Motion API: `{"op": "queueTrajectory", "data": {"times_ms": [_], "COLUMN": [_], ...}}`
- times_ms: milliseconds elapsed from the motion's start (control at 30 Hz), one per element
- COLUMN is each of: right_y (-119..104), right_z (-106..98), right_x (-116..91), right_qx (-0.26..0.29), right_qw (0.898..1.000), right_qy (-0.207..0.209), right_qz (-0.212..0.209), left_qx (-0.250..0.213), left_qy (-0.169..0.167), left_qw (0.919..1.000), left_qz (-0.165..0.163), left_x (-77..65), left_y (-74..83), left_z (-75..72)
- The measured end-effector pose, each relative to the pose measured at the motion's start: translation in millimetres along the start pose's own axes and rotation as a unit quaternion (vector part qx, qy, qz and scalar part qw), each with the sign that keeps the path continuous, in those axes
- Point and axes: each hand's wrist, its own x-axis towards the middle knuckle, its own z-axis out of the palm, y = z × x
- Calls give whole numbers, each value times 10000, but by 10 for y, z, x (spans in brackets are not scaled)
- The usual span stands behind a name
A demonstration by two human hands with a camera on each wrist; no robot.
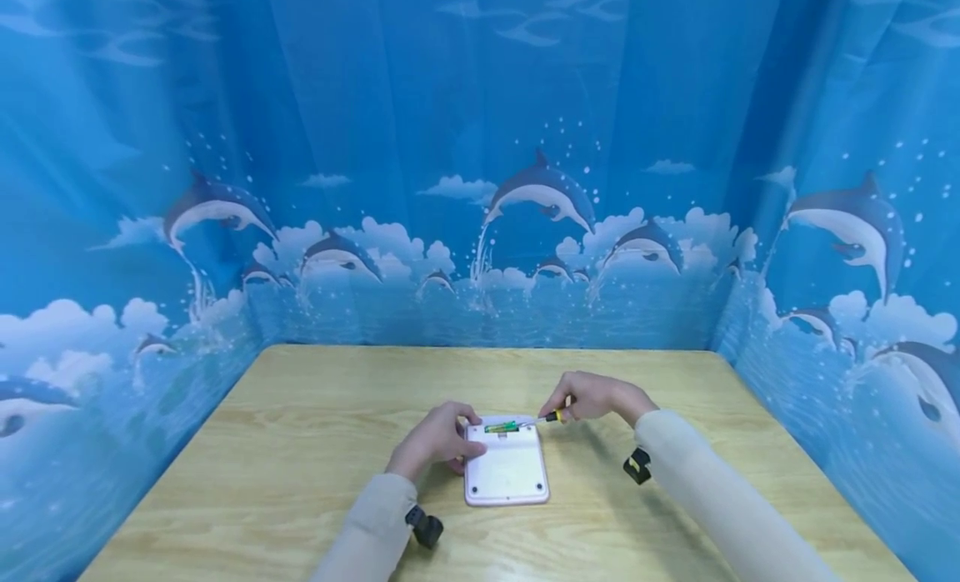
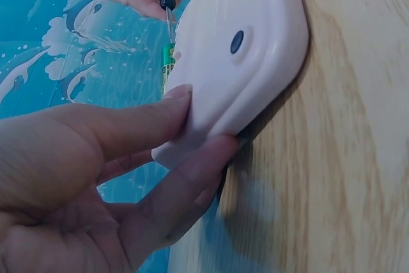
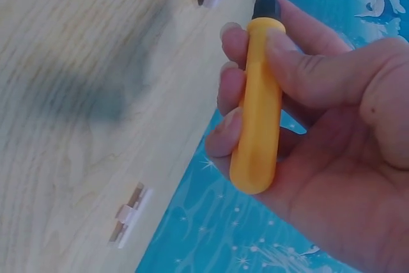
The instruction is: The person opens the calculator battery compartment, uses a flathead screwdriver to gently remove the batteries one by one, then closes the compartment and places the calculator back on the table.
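Note:
A pale pinkish-white plastic device (image 1: 507, 469) lies face down on the table, dark round feet showing at its corners. Its battery slot near the far edge holds a green battery (image 1: 501, 427). My left hand (image 1: 438, 436) pinches the device's left edge, thumb on top and fingers underneath; in the left wrist view this side is raised off the wood. From the right, my right hand (image 1: 592, 394) grips a screwdriver (image 3: 257, 107) by its yellow handle, fingers wrapped round it. The metal shaft reaches over the slot, with its tip right at the green battery.
A small pale battery cover (image 3: 130, 215) with a clip lies on the wooden table (image 1: 337, 382), near its edge in the right wrist view. Blue curtains (image 1: 480, 107) printed with dolphins surround the table at the back and both sides. Each wrist carries a black camera (image 1: 637, 465).

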Motion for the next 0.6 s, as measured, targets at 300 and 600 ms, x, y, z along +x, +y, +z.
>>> {"op": "queueTrajectory", "data": {"times_ms": [300,600], "right_y": [-103,-267], "right_z": [-58,-177], "right_x": [-63,-155], "right_qx": [-296,-592], "right_qw": [9995,9972], "right_qy": [77,426], "right_qz": [-54,-145], "left_qx": [23,26], "left_qy": [-20,-22], "left_qw": [10000,10000], "left_qz": [1,-24], "left_x": [-19,-25], "left_y": [-4,1], "left_z": [16,8]}}
